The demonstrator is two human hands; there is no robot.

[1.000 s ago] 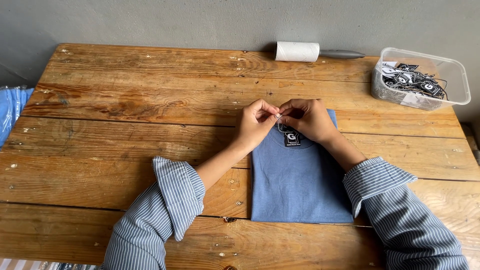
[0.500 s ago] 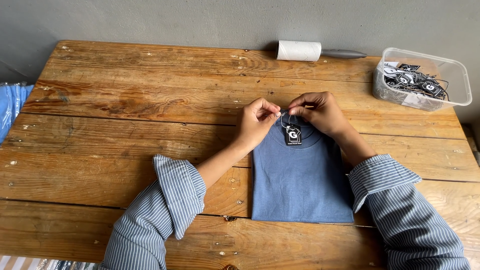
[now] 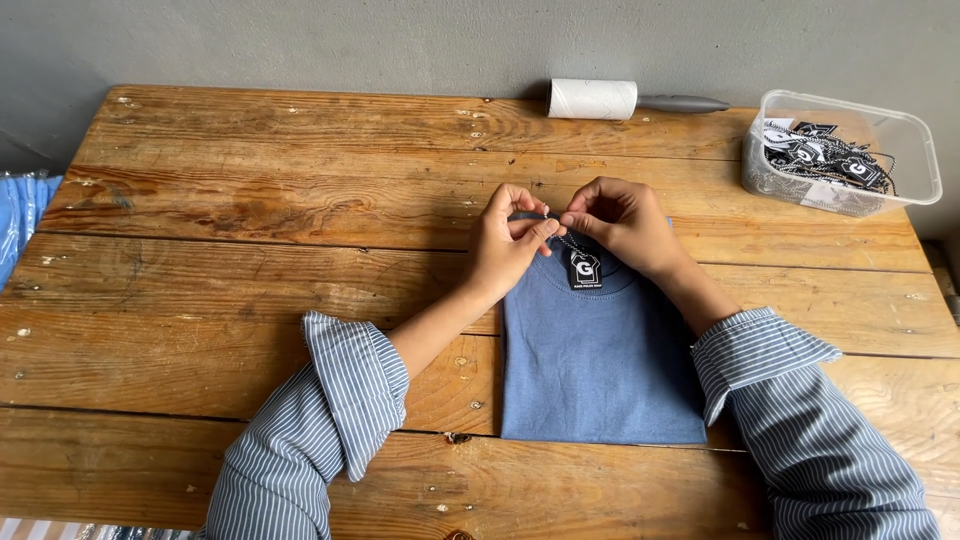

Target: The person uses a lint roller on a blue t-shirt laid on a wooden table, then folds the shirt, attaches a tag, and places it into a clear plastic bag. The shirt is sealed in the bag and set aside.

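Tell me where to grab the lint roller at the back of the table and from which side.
Grip the lint roller by its slim grey handle, coming from above on the right. It lies flat along the table's far edge, handle pointing toward the clear plastic tub; the white roll looks sticky, and the wall blocks an approach from behind.

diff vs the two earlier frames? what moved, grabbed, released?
Very little. Both hands, the left hand and right hand, stay pinched together at the collar of the folded blue shirt, holding the thin chain of the small black tag. The tag still hangs just below the fingers. Nothing was taken up or let go. The lint roller and the clear plastic tub have not moved.
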